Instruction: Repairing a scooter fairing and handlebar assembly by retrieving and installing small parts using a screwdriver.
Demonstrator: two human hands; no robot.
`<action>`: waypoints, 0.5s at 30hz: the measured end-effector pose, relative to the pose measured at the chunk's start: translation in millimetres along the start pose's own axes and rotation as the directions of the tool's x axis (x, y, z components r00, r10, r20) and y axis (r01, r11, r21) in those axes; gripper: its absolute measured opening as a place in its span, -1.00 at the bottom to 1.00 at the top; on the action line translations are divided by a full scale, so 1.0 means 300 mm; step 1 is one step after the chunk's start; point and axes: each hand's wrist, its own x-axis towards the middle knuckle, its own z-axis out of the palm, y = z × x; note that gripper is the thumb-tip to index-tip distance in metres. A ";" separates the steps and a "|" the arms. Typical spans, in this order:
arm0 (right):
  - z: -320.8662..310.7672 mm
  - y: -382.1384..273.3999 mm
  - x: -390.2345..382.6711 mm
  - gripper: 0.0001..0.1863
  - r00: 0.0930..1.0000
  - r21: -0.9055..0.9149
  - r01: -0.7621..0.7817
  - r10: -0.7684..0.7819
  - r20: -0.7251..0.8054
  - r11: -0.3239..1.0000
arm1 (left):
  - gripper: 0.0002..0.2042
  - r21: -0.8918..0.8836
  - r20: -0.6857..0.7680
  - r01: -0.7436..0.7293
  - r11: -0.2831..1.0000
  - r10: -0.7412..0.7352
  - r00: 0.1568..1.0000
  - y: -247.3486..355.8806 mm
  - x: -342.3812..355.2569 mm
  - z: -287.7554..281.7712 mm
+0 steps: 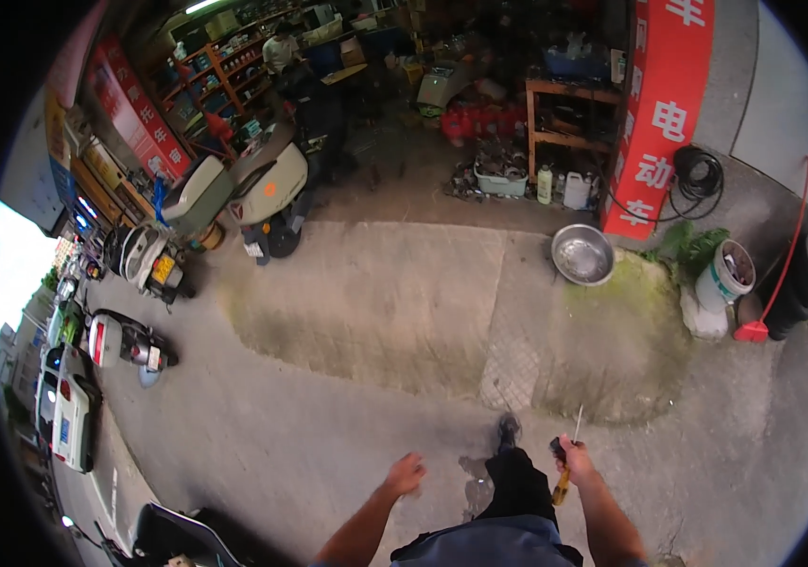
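Observation:
My right hand (575,457) is closed around what looks like a screwdriver, its thin metal shaft (580,421) pointing up and away from me. A yellow-orange handle (561,489) sticks out below the fist, and a black part shows beside the fingers; whether these are one tool or two I cannot make out. Out to the left, my left hand (408,472) hangs over the concrete with nothing visible in it. Its fingers are loosely bent, apart and slightly blurred. One black shoe (508,431) is ahead of me on the ground.
A metal basin (583,255) sits by the ramp ahead. Right of it stand a bucket (725,274), black tires (801,288) and a red-headed long-handled tool (752,331). Scooters (271,184) line the left side; another vehicle (177,534) is close at lower left. A cluttered workshop opens beyond.

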 end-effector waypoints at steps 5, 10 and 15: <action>0.092 -0.322 0.491 -0.61 1.000 -0.232 0.022 -0.023 -0.002 0.972 | -0.53 0.051 0.218 0.662 0.748 -0.655 0.723 -0.264 0.009 -0.138; 0.401 -0.706 0.868 -0.55 0.996 -0.724 -0.069 0.086 -0.014 0.686 | -0.56 -0.012 0.268 0.583 0.812 -0.559 0.784 -0.201 0.089 -0.242; 0.655 -0.891 1.290 -0.45 0.997 -0.841 -0.076 0.047 -0.061 0.535 | -0.57 -0.286 0.214 0.599 0.748 -0.560 0.801 -0.109 0.457 -0.336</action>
